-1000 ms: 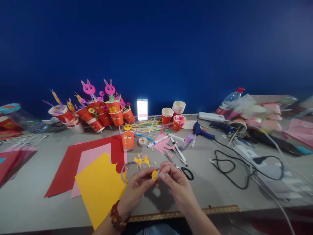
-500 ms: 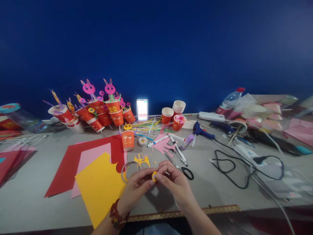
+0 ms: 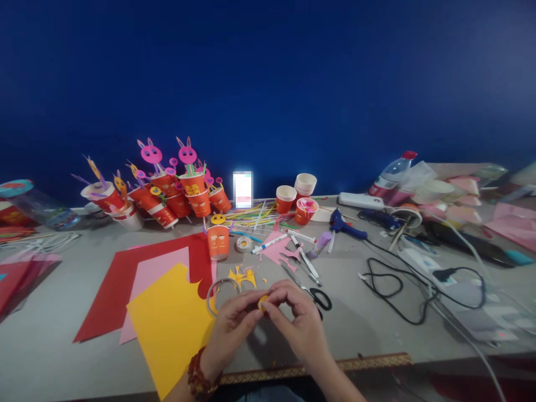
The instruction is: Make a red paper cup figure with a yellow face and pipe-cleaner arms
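Observation:
Between my two hands, near the table's front edge, is a small round yellow piece (image 3: pixel 262 303). My left hand (image 3: pixel 237 324), with a red bead bracelet at the wrist, pinches it from the left. The fingertips of my right hand (image 3: pixel 293 316) close on it from the right and cover part of it. Black-handled scissors (image 3: pixel 320 298) lie just beyond my right hand. A grey ring (image 3: pixel 210 296) and yellow paper scraps (image 3: pixel 243 277) lie beyond my left hand. A yellow sheet (image 3: pixel 171 318) is left of it.
An orange cup with a yellow face (image 3: pixel 218 243) stands behind the scraps. Decorated red cups (image 3: pixel 196 195) crowd the back left. Markers (image 3: pixel 270 244), a purple glue stick (image 3: pixel 321 243) and a blue glue gun (image 3: pixel 347 228) lie right of centre. A black cable (image 3: pixel 393 290) coils at right.
Both hands still hold the yellow piece. It has turned a little and shows less between the fingertips. The right fingers have shifted slightly left.

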Available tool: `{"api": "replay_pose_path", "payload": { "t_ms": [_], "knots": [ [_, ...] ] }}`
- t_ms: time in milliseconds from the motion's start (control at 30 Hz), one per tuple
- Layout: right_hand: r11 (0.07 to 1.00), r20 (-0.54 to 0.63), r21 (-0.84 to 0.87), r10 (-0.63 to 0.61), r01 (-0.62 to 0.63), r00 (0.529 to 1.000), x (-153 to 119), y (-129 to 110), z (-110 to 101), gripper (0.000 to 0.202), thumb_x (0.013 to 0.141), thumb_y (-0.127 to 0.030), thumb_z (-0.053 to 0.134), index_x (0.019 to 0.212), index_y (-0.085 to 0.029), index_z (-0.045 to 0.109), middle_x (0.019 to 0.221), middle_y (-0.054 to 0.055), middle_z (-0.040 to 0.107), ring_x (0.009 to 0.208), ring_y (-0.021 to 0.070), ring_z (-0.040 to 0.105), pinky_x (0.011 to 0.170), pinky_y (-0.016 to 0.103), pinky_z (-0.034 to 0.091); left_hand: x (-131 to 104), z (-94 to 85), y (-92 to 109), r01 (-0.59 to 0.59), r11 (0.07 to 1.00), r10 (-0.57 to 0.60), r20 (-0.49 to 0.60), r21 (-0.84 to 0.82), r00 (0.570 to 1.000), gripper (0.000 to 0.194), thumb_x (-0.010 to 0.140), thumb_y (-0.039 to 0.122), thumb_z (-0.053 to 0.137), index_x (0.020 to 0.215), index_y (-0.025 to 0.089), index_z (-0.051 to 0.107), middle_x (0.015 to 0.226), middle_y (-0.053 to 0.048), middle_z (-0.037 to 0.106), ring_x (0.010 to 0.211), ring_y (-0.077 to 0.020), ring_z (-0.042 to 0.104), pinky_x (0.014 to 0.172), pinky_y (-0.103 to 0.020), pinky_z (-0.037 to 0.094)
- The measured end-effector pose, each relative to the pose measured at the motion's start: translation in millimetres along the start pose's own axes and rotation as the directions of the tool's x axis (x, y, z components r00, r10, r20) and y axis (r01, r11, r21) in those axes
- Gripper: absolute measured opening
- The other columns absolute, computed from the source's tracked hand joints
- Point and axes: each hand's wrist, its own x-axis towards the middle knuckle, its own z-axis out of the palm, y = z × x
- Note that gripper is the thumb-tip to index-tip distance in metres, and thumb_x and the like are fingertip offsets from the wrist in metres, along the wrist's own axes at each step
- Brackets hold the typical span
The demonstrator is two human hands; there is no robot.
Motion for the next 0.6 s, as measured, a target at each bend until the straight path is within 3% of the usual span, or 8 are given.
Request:
{"api": "replay_pose_path", "payload": {
  "t_ms": [100, 200, 267, 400, 467, 533, 600],
  "knots": [
    [0.991, -0.004, -0.11, -0.076, 0.075, 0.997, -3, -1, 0, 0.014, 0.089, -0.018, 0.062, 0.077, -0.022, 0.067, 0.081, 0.005, 0.066, 0.081, 0.0207, 0.064, 0.075, 0.031, 0.052, 0, 4.8, 2, 0.074, 0.997, -0.075, -0.092, -0.009, 0.993, 0.031, 0.089, 0.043, 0.066, 0.111, 0.023, 0.076, 0.108, -0.009, 0.079, 0.097, -0.0241, 0.074, 0.085, -0.035, 0.062],
    [0.967, 0.046, -0.198, -0.153, 0.159, 0.987, -6, -1, -1, 0.016, 0.089, -0.014, 0.058, 0.091, -0.023, 0.07, 0.091, 0.007, 0.069, 0.091, 0.0234, 0.065, 0.083, 0.035, 0.053, 0, 8.9, 4, 0.109, 0.992, -0.118, -0.165, -0.06, 0.979, 0.043, 0.087, 0.046, 0.068, 0.123, 0.021, 0.069, 0.089, -0.006, 0.079, 0.078, -0.0201, 0.075, 0.071, -0.03, 0.062],
    [0.962, 0.086, -0.207, -0.166, 0.18, 0.982, -8, 0, -2, 0.022, 0.09, -0.012, 0.055, 0.099, -0.024, 0.071, 0.097, 0.008, 0.069, 0.095, 0.0242, 0.065, 0.086, 0.037, 0.053, 0, 10.2, 6, 0.104, 0.992, -0.116, -0.176, -0.074, 0.978, 0.051, 0.088, 0.046, 0.068, 0.132, 0.021, 0.062, 0.084, -0.004, 0.078, 0.074, -0.019, 0.074, 0.07, -0.029, 0.062],
    [0.983, 0.054, -0.149, -0.096, 0.103, 0.994, -10, 4, -1, 0.021, 0.093, -0.016, 0.053, 0.096, -0.025, 0.071, 0.101, 0.008, 0.069, 0.098, 0.0239, 0.066, 0.087, 0.035, 0.054, -2, 9.9, 11, 0.116, 0.993, -0.118, -0.177, -0.024, 0.977, 0.055, 0.09, 0.043, 0.065, 0.14, 0.022, 0.054, 0.083, -0.003, 0.077, 0.076, -0.0188, 0.074, 0.075, -0.03, 0.061],
    [0.991, 0.003, -0.123, -0.045, 0.045, 0.999, -11, 6, 0, 0.025, 0.093, -0.018, 0.054, 0.114, -0.026, 0.066, 0.11, 0.008, 0.067, 0.09, 0.0215, 0.067, 0.083, 0.034, 0.056, -3, 8.7, 12, 0.121, 0.993, -0.117, -0.18, 0.01, 0.977, 0.055, 0.092, 0.041, 0.063, 0.142, 0.022, 0.051, 0.086, -0.004, 0.078, 0.079, -0.019, 0.075, 0.076, -0.029, 0.061],
    [0.994, -0.055, -0.112, -0.003, -0.004, 0.998, -11, 8, 0, 0.045, 0.092, -0.02, 0.056, 0.137, -0.027, 0.05, 0.119, 0.01, 0.063, 0.08, 0.0186, 0.066, 0.076, 0.033, 0.057, -5, 7.1, 12, 0.112, 0.992, -0.101, -0.19, 0.05, 0.977, 0.055, 0.093, 0.039, 0.061, 0.144, 0.021, 0.049, 0.088, -0.004, 0.078, 0.08, -0.019, 0.075, 0.076, -0.029, 0.061],
    [0.995, -0.074, -0.104, 0.006, -0.014, 0.997, -9, 9, -1, 0.05, 0.091, -0.023, 0.06, 0.139, -0.025, 0.047, 0.116, 0.009, 0.063, 0.075, 0.0176, 0.064, 0.072, 0.032, 0.056, -7, 5.8, 12, 0.092, 0.991, -0.072, -0.191, 0.1, 0.979, 0.054, 0.094, 0.038, 0.06, 0.145, 0.021, 0.047, 0.088, -0.004, 0.079, 0.08, -0.0188, 0.075, 0.076, -0.029, 0.061]
  ]
}}
